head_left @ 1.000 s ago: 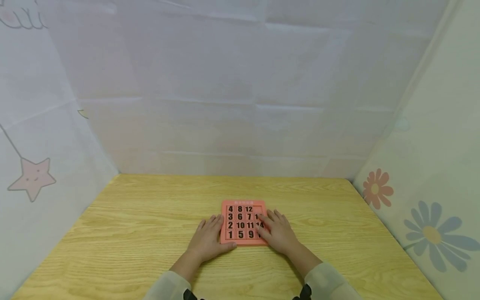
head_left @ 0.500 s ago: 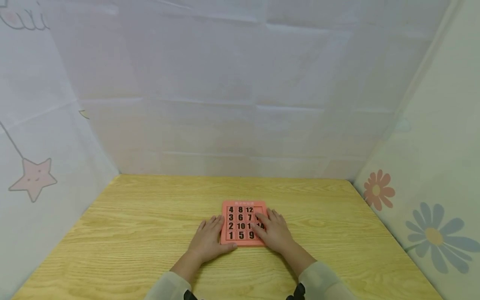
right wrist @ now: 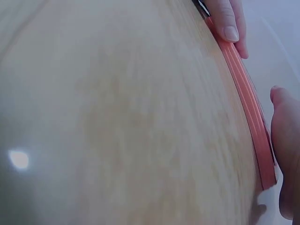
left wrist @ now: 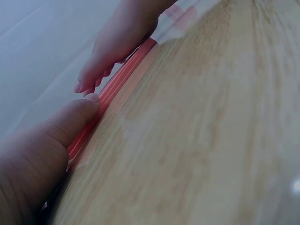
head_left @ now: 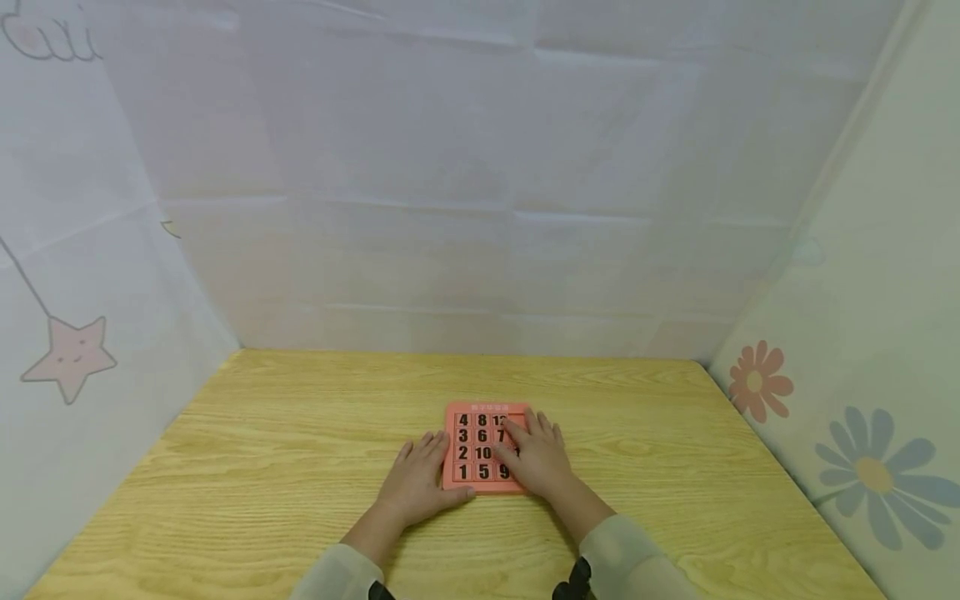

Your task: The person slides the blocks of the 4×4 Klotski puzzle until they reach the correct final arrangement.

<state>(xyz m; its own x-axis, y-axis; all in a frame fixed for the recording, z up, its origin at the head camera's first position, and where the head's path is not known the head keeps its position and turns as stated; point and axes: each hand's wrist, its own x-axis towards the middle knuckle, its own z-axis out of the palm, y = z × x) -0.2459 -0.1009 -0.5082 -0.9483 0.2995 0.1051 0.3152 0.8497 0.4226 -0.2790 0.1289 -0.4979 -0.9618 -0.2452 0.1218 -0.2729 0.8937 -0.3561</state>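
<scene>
A pink number slide puzzle lies flat on the wooden table, its black-numbered tiles set in a frame. At its near left corner my left hand holds the frame, fingers along the left side and thumb on the near edge. My right hand reaches over the right columns with fingers extended and hides several tiles there. One fingertip is by the 12 tile in the top row. The right wrist view has the puzzle's near edge with the right thumb raised above it.
The light wooden table reaches back to a pale cloth wall. Cloth side walls carry a printed star on the left and flowers on the right.
My right hand has slid left and slightly forward over the puzzle, covering more of its right side. The left hand stays at the same corner.
</scene>
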